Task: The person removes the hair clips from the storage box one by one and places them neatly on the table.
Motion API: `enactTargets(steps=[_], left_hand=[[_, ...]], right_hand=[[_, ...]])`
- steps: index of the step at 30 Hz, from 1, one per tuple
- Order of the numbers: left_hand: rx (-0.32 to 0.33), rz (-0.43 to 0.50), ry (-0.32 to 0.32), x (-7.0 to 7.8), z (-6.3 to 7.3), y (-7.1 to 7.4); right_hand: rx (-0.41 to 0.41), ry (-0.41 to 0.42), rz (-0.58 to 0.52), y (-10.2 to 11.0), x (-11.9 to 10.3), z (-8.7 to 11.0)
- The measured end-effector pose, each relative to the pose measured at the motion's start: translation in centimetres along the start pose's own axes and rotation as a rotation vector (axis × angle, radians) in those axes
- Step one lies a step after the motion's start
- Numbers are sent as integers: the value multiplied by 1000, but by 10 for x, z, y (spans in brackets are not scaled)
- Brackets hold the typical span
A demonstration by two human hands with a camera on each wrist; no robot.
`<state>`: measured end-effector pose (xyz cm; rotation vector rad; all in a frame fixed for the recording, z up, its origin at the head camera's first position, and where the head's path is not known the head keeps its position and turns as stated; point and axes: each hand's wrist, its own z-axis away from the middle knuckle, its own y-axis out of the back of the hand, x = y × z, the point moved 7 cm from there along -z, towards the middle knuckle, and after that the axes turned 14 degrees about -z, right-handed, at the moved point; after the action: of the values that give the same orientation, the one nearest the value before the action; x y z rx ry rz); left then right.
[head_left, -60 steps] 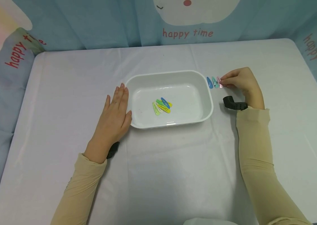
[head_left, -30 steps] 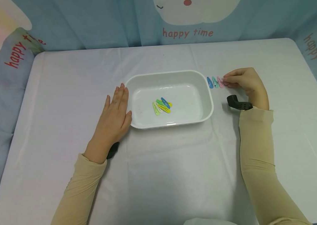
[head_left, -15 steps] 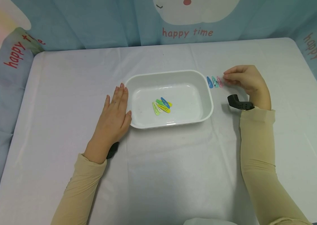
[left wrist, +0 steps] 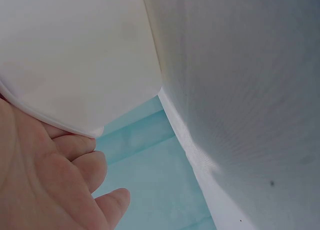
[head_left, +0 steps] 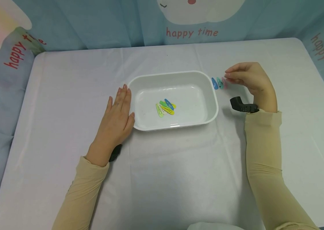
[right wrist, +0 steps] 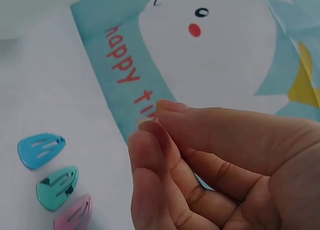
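Note:
My left hand (head_left: pixel 115 119) lies with straight fingers along the left end of a white rectangular dish (head_left: pixel 176 126); in the left wrist view its fingers touch the dish wall (left wrist: pixel 75 64). Beyond the dish's right end, three snap hair clips stand in a row: blue (head_left: pixel 214 83), teal (head_left: pixel 220 83) and pink (head_left: pixel 223 81). My right hand (head_left: pixel 251 78) hovers just over the pink clip, partly covering it. In the right wrist view, the thumb and fingers are loosely bent and close together, with nothing visible held. The pink clip (right wrist: pixel 75 217) lies apart from them.
Several hair clips (head_left: pixel 166 108), green, yellow, white and blue, lie in a small heap inside the dish. A white cloth (head_left: pixel 162 179) covers the table. Behind it hangs a blue printed curtain (head_left: pixel 107 25). Dark cameras (head_left: pixel 242 105) sit on the wrists.
My right hand drew slightly right from the pink clip, lifted off it, then moved back up and left above it. The left hand and dish stay put.

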<state>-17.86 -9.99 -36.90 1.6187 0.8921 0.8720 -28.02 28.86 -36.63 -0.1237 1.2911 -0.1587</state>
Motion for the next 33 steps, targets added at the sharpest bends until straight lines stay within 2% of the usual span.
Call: enactTargets(steps=[5,12,26,33], left_hand=[[-1,1,2,0,0,0],[0,-2,2,0,0,-1],[-15,-7,8,-1,0,-1],[-19,-7,8,-1,0,-2]], right_hand=[[-24,29,47,-9,-6,3],[-70,87,180,-25,-16,11],[-192,162,271,-64,-23,23],[-273,159,317,-85,-25,35]])
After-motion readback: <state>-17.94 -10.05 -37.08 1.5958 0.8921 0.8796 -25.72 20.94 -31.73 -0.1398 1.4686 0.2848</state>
